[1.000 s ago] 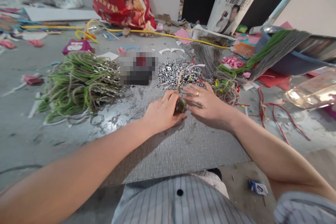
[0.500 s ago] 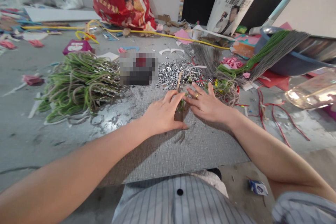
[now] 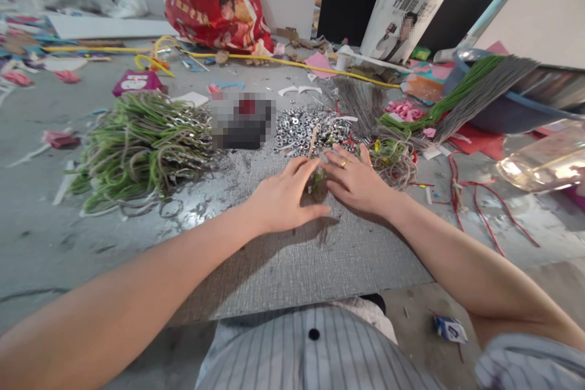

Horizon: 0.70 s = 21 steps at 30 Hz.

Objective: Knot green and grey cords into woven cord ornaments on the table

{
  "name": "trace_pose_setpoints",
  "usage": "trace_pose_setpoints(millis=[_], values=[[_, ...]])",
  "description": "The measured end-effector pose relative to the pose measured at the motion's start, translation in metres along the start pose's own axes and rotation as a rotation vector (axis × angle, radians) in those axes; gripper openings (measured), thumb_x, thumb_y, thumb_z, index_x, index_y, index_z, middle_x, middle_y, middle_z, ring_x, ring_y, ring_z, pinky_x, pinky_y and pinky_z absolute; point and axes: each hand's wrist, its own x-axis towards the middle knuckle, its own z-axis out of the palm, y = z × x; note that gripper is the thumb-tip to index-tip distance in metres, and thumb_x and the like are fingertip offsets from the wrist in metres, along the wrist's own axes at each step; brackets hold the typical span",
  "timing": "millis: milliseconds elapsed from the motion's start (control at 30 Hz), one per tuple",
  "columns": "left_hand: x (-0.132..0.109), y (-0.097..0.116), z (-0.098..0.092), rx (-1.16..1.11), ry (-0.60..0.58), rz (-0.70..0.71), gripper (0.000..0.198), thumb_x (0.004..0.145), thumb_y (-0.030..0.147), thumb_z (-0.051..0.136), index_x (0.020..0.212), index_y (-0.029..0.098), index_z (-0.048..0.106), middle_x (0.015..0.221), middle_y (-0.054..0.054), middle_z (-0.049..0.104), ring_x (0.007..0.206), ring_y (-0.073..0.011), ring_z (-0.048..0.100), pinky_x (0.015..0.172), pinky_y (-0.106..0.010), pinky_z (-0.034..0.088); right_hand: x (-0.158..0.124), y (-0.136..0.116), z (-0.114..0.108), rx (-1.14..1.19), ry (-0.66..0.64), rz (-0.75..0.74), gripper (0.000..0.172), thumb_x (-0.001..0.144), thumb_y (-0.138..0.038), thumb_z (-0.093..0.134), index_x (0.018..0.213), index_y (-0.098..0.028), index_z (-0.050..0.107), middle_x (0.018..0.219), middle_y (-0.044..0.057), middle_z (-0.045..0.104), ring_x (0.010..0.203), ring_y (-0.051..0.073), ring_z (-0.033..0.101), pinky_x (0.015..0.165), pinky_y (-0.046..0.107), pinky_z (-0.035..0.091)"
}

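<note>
My left hand (image 3: pixel 281 198) lies flat on the grey textured mat (image 3: pixel 297 268), fingers stretched forward and thumb out to the right. My right hand (image 3: pixel 356 183), with a ring on one finger, lies flat beside it with fingers spread to the left. A small bundle of green and grey cords (image 3: pixel 316 181) sits between the two hands, touched by both sets of fingertips. Just beyond the fingertips a thin wooden stick (image 3: pixel 312 140) points up at the edge of a pile of metal nuts (image 3: pixel 297 125).
A big heap of green and grey cord loops (image 3: pixel 137 140) lies at the left. More cords (image 3: pixel 393 155) and a blue basin (image 3: pixel 503 109) with long cord bundles are at the right. Red strings (image 3: pixel 475 195), a clear plastic bottle (image 3: pixel 543 158) and a red bag (image 3: pixel 214 0) surround the mat.
My left hand was curled round the green bundle; its fingers have stretched out flat. The right hand's fingers have spread. Cord ends seen below the left hand half a second ago are hidden.
</note>
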Motion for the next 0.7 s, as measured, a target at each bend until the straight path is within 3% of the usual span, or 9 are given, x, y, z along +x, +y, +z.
trace_pose_setpoints(millis=[100, 167, 300, 433, 600, 700], values=[[0.004, -0.009, -0.005, -0.225, 0.128, -0.050, 0.039, 0.084, 0.038, 0.041, 0.114, 0.014, 0.050, 0.120, -0.013, 0.050, 0.087, -0.0185, 0.058, 0.077, -0.034, 0.048, 0.001, -0.003, 0.002, 0.085, 0.222, -0.107, 0.028, 0.090, -0.028, 0.043, 0.104, -0.019, 0.066, 0.107, 0.008, 0.067, 0.107, 0.023, 0.055, 0.100, 0.051, 0.030], [0.006, -0.012, -0.008, -0.293, 0.164, -0.124, 0.028, 0.083, 0.031, 0.038, 0.100, 0.015, 0.054, 0.101, -0.008, 0.058, 0.076, -0.0153, 0.056, 0.073, -0.032, 0.047, 0.000, -0.009, 0.001, 0.139, 0.269, -0.254, 0.027, 0.091, -0.025, 0.042, 0.099, -0.019, 0.067, 0.093, 0.006, 0.069, 0.093, 0.019, 0.058, 0.089, 0.039, 0.040], [0.008, -0.013, -0.010, -0.374, 0.162, -0.146, 0.019, 0.081, 0.025, 0.038, 0.086, 0.018, 0.054, 0.070, 0.000, 0.056, 0.066, -0.0139, 0.052, 0.068, -0.030, 0.045, -0.002, -0.030, 0.002, 0.124, 0.268, -0.513, 0.031, 0.091, -0.014, 0.038, 0.108, -0.019, 0.063, 0.088, 0.004, 0.068, 0.083, 0.016, 0.055, 0.076, 0.032, 0.041], [0.009, -0.011, -0.009, -0.380, 0.130, -0.145, 0.018, 0.079, 0.024, 0.039, 0.083, 0.018, 0.056, 0.062, 0.003, 0.053, 0.059, -0.0126, 0.050, 0.062, -0.028, 0.043, -0.002, -0.050, 0.005, 0.059, 0.146, -0.614, 0.027, 0.092, -0.016, 0.042, 0.109, -0.023, 0.062, 0.087, 0.001, 0.066, 0.080, 0.016, 0.052, 0.075, 0.032, 0.038], [0.009, -0.011, -0.009, -0.344, 0.098, -0.166, 0.020, 0.079, 0.024, 0.040, 0.083, 0.017, 0.059, 0.061, 0.002, 0.055, 0.056, -0.0126, 0.050, 0.056, -0.027, 0.040, -0.001, -0.053, 0.006, 0.113, 0.052, -0.573, 0.020, 0.090, -0.017, 0.045, 0.083, -0.016, 0.064, 0.076, 0.003, 0.064, 0.074, 0.015, 0.053, 0.071, 0.031, 0.039], [0.006, -0.011, -0.011, -0.327, 0.230, -0.102, 0.020, 0.078, 0.022, 0.041, 0.079, 0.017, 0.060, 0.070, -0.001, 0.061, 0.065, -0.0130, 0.054, 0.064, -0.027, 0.043, 0.001, -0.045, 0.004, 0.406, 0.130, -0.400, 0.018, 0.089, -0.019, 0.047, 0.082, -0.016, 0.063, 0.077, 0.003, 0.065, 0.075, 0.014, 0.056, 0.074, 0.030, 0.042]])
